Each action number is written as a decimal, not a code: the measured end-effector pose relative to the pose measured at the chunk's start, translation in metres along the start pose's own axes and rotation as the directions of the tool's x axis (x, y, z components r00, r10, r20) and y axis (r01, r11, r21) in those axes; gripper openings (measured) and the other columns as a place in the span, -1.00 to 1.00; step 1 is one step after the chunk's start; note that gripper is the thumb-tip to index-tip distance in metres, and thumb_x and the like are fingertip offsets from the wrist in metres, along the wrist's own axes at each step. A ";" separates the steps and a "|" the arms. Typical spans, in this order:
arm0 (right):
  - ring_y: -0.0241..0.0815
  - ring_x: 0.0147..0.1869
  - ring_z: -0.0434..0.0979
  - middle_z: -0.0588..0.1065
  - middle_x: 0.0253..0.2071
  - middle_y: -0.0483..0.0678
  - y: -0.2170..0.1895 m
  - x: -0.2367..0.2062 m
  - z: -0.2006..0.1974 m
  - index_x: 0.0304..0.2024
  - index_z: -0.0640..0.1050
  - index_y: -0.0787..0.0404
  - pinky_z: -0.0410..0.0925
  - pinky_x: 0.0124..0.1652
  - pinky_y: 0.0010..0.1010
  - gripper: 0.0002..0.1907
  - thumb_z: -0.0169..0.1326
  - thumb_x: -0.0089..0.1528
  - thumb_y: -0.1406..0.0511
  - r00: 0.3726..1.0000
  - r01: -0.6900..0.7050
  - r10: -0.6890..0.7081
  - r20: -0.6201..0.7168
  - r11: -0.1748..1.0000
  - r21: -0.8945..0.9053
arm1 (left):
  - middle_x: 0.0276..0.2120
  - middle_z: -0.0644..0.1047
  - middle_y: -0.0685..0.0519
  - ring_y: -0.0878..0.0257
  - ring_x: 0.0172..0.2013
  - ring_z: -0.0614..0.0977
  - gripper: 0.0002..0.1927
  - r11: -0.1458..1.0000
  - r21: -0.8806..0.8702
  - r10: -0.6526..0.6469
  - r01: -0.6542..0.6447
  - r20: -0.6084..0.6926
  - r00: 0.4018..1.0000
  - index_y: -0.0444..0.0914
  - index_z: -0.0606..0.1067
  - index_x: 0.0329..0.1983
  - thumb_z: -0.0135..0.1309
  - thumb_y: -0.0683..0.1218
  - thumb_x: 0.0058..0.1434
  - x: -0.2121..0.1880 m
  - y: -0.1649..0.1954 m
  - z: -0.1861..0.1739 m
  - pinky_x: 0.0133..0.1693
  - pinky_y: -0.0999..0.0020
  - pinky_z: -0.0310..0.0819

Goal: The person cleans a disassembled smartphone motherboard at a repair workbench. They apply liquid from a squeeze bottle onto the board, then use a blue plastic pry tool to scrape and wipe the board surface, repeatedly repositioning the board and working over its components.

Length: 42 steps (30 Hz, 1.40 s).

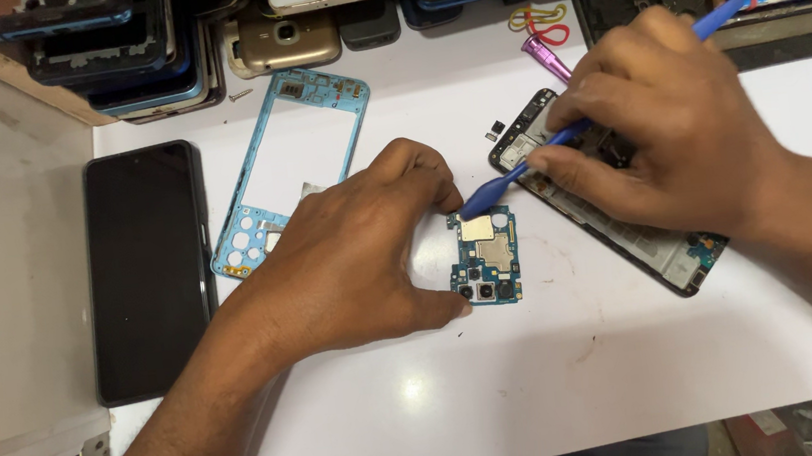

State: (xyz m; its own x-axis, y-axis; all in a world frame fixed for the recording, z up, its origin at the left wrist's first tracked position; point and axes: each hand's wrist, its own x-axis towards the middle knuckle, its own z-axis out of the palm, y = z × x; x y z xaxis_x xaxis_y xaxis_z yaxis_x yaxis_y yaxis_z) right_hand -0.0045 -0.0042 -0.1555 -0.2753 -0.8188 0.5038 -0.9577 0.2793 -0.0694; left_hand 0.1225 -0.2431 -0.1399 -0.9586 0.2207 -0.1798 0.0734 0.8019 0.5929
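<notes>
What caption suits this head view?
Left hand steadies a blue circuit board; right hand works it with a blue pry tool.

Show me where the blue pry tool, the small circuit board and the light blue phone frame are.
blue pry tool [495,191], head view, on its flat tip by the board.
small circuit board [486,262], head view, on its middle.
light blue phone frame [268,135], head view, on its left side rail.

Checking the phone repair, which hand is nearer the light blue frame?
Left. The left hand lies against the light blue frame; the right hand is farther right, over the opened phone.
</notes>
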 end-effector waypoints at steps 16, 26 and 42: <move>-0.07 -0.16 0.35 0.47 -0.29 -0.06 0.000 -0.002 0.003 -0.30 0.63 0.19 0.22 -0.17 -0.24 -0.72 0.40 0.14 0.16 0.999 -0.036 0.035 0.022 0.999 0.037 | -0.06 0.47 0.09 0.18 -0.17 0.64 -0.20 1.000 -0.005 -0.004 0.004 0.005 1.000 -0.23 0.49 0.04 0.47 0.05 -0.35 0.000 0.001 0.000 -0.21 0.09 0.46; -0.04 -0.15 0.35 0.48 -0.28 -0.05 0.015 -0.004 -0.012 -0.35 0.64 0.19 0.22 -0.22 -0.22 -0.77 0.37 0.07 0.20 0.998 -0.022 0.025 0.056 0.998 -0.053 | -0.09 0.48 0.08 0.17 -0.22 0.64 -0.16 1.000 0.005 -0.005 0.005 0.002 1.000 -0.23 0.49 0.08 0.47 0.03 -0.36 -0.001 0.001 0.000 -0.25 0.09 0.47; -0.13 -0.18 0.35 0.46 -0.33 -0.13 0.010 -0.006 -0.007 -0.38 0.63 0.11 0.17 -0.16 -0.27 -0.77 0.32 0.04 0.14 0.983 0.031 -0.070 0.169 0.974 0.225 | -0.04 0.47 0.07 0.16 -0.15 0.64 -0.16 0.998 0.002 0.056 -0.056 -0.029 0.998 -0.25 0.48 0.07 0.49 0.06 -0.34 -0.001 -0.003 0.002 -0.26 0.08 0.47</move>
State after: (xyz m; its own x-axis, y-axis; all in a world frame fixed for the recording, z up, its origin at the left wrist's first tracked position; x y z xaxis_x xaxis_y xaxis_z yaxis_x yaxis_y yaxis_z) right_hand -0.0115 0.0075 -0.1531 -0.2174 -0.9093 0.3547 -0.9601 0.1337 -0.2457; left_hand 0.1236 -0.2442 -0.1433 -0.9607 0.2486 -0.1233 0.1273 0.7897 0.6002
